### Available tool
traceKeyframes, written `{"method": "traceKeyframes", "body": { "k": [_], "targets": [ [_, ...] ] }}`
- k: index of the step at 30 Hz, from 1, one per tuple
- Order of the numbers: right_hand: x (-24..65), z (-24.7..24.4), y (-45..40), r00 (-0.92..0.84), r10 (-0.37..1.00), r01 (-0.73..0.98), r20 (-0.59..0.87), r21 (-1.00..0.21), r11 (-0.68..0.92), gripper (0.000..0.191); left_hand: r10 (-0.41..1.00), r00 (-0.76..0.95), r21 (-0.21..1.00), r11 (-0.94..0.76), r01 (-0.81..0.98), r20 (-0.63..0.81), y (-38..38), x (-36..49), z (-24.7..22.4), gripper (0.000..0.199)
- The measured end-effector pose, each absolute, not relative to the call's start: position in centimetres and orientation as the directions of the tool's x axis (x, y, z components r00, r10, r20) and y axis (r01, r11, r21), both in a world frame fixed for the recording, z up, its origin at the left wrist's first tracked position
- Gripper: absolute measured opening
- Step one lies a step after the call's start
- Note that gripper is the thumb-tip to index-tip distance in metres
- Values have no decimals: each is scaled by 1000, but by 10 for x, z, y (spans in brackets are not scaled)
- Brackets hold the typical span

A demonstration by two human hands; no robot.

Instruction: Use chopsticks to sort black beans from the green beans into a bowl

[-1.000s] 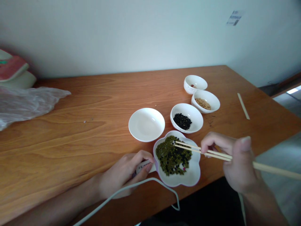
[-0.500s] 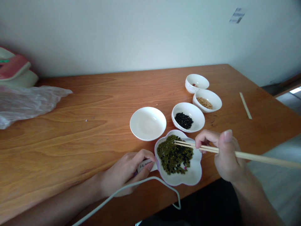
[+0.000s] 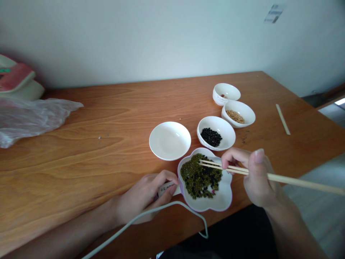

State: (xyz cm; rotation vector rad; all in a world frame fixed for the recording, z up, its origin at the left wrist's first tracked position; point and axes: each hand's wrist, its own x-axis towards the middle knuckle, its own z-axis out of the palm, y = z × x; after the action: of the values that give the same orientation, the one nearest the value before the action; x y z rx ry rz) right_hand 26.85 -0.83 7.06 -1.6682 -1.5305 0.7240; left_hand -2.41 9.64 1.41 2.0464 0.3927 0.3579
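My left hand (image 3: 149, 196) is closed around the handle of a white, flower-shaped dish (image 3: 225, 198) with a lilac rim. Green beans mixed with some black ones (image 3: 198, 176) lie in that dish, along with a small pink bit. In my right hand (image 3: 253, 176) is a pair of wooden chopsticks (image 3: 291, 180), their tips among the beans near the dish's far side. Just beyond stand a white bowl (image 3: 169, 142) with nothing visible in it and another bowl (image 3: 229, 136) holding black beans (image 3: 211, 137).
Farther right are a bowl of tan beans (image 3: 249, 115) and a bowl (image 3: 226, 88) with a few reddish bits. A short wooden stick (image 3: 283, 119) lies near the right edge. A plastic bag (image 3: 40, 117) rests at left. A pale cable (image 3: 134, 218) crosses in front of my left hand.
My right hand has shifted very slightly left with the chopsticks, whose tips stay among the beans. The left hand keeps its hold on the dish; the whole view has moved a little.
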Motion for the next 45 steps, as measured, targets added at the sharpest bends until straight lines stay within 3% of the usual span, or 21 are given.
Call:
{"method": "traceKeyframes", "body": {
  "k": [16, 23, 25, 29, 34, 39, 45],
  "targets": [
    [271, 80, -14, 240, 962, 545, 129, -838, -23, 82, 416, 902, 871, -479, 109, 115, 97, -22, 16, 16],
    [297, 95, -17, 418, 761, 681, 497, -725, 99, 84, 425, 902, 879, -455, 142, 74, 96, -24, 11, 18],
    [297, 91, -11, 492, 689, 687, 532, -723, 68, 85, 428, 902, 885, -441, 153, 57, 96, -25, 11, 19],
    [288, 84, -6, 529, 704, 607, 474, -791, 76, 85, 424, 905, 886, -433, 166, 38, 95, -26, 13, 20],
    [286, 78, -22, 440, 788, 536, 430, -830, 155, 81, 427, 904, 882, -430, 194, 9, 94, -25, 13, 18],
    [281, 61, -35, 335, 891, 464, 306, -877, 127, 73, 440, 897, 868, -431, 245, -34, 94, -27, 9, 13],
    [267, 52, -33, 251, 934, 467, 254, -877, 113, 71, 461, 886, 844, -461, 274, -35, 94, -31, 5, 13]
  ]
}}
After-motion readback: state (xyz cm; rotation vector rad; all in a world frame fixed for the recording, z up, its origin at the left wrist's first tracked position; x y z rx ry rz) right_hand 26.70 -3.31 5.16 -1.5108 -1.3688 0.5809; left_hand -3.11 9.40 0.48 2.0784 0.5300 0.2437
